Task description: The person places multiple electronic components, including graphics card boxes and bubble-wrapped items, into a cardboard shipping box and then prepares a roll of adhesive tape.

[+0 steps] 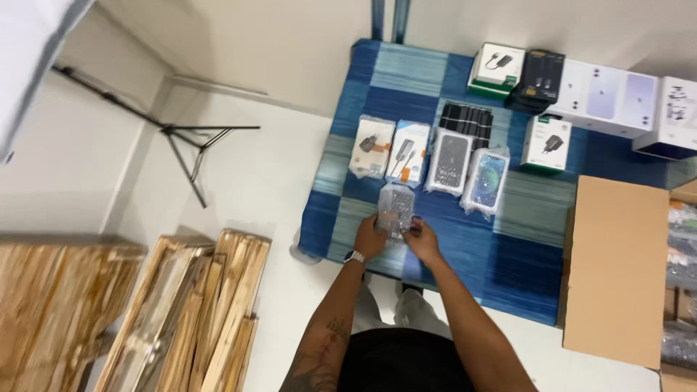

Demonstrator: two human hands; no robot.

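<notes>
Bubble-wrapped packet [396,209] rests on blue checked tablecloth [508,254] above white floor [276,167].

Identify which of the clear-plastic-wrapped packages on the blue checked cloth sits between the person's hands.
The small bubble-wrapped package at the cloth's near edge, gripped by the left hand and right hand. The other four wrapped packages lie untouched in a row behind it.

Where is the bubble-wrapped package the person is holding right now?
The clear bubble-wrapped package sits low on the blue checked cloth, held between the left hand and right hand, just below the row of wrapped white boxes.
</notes>
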